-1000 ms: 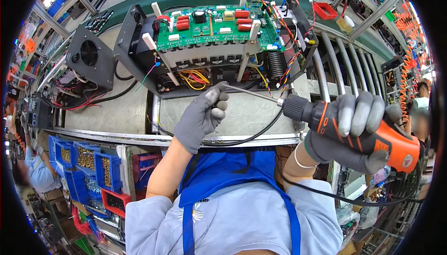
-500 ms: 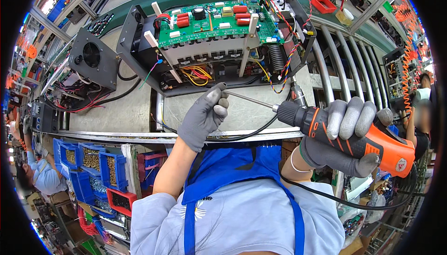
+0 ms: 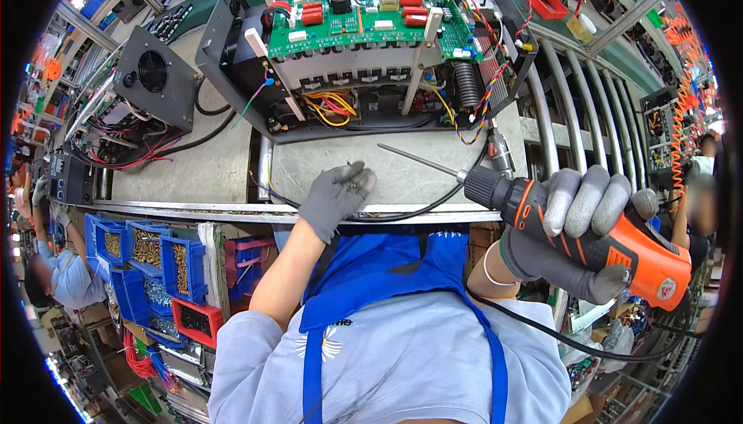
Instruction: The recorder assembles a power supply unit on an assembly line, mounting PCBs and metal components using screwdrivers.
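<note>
My right hand [image 3: 580,207] is wrapped round an orange and black electric screwdriver [image 3: 534,203]. Its long bit [image 3: 418,159] points left, clear of the black chassis. Low over the metal worktop [image 3: 309,157], my left hand [image 3: 333,198] is turned palm up with fingers loosely curled. A few tiny brass-coloured pieces, apparently screws [image 3: 353,186], lie in it. Beyond both hands stands the open black chassis [image 3: 364,126], carrying a green circuit board [image 3: 352,29] with red components. White posts [image 3: 258,42] rise around the board, and yellow and red wires [image 3: 331,107] are bundled below it.
At left sits a second unit with a black fan panel [image 3: 152,72]. Blue bins [image 3: 184,268] of screws and a red bin [image 3: 197,322] hang below the table edge. Metal rollers [image 3: 548,107] run at right. The screwdriver's black cable [image 3: 557,339] loops across my right side. Other people work at both sides.
My left hand has left the bit's tip, moved down toward me and turned palm up. The screwdriver stays nearly in place in my right hand. The view has shifted slightly.
</note>
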`<action>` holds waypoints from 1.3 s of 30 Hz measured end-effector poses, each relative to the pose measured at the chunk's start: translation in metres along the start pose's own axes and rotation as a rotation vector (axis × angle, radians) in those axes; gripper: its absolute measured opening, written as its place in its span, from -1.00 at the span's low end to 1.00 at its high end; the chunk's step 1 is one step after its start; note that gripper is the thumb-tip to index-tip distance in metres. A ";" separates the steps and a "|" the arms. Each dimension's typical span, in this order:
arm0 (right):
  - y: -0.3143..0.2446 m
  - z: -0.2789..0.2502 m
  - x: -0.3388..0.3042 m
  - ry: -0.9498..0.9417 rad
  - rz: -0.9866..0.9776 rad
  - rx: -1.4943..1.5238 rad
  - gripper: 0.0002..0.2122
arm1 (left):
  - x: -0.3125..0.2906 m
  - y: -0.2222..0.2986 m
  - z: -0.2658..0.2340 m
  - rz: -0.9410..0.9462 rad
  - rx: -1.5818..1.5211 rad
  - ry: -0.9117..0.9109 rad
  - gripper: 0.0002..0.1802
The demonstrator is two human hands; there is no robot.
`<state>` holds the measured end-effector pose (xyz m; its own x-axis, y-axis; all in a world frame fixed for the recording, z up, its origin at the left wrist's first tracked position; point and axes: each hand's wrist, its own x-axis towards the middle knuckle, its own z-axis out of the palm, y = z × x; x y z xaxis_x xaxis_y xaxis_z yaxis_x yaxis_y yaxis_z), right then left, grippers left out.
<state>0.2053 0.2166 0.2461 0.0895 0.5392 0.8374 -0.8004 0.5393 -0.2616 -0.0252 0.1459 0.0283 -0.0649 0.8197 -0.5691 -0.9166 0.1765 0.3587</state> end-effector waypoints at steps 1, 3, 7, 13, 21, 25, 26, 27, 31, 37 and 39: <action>0.001 0.001 -0.001 0.005 0.005 -0.002 -0.36 | 0.000 -0.001 -0.002 0.195 0.259 -0.190 -0.55; 0.004 0.002 -0.004 0.008 0.030 0.021 -0.34 | -0.010 0.008 0.011 0.124 0.115 -0.352 -0.56; 0.009 0.002 -0.008 -0.003 0.087 0.033 -0.30 | -0.041 0.017 0.061 0.046 0.123 -0.142 -0.52; 0.008 0.001 -0.008 0.006 0.094 0.056 -0.33 | -0.034 0.016 0.055 -0.022 0.249 -0.237 -0.53; 0.005 -0.002 -0.007 0.023 0.084 0.029 -0.33 | -0.031 0.018 0.051 0.052 0.237 -0.252 -0.62; 0.006 -0.002 -0.006 0.033 0.082 0.023 -0.34 | -0.023 0.017 0.042 0.012 0.149 -0.392 -0.65; 0.006 -0.002 -0.007 0.030 0.071 0.029 -0.33 | -0.023 0.016 0.043 0.031 0.154 -0.379 -0.65; 0.006 -0.003 -0.006 0.030 0.071 0.028 -0.33 | -0.023 0.016 0.044 0.030 0.155 -0.380 -0.65; 0.002 -0.005 -0.006 0.033 0.062 0.016 -0.34 | -0.029 0.016 0.054 0.010 0.077 -0.252 -0.60; -0.001 -0.009 -0.004 0.007 0.080 0.030 -0.35 | -0.029 0.015 0.062 -0.102 0.048 -0.310 -0.57; -0.002 -0.009 -0.004 -0.024 0.092 0.028 -0.36 | -0.029 0.015 0.063 -0.122 0.049 -0.316 -0.56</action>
<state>0.2122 0.2191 0.2390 0.0012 0.5697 0.8219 -0.8209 0.4699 -0.3245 -0.0119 0.1592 0.0968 0.1764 0.9180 -0.3551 -0.8896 0.3031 0.3416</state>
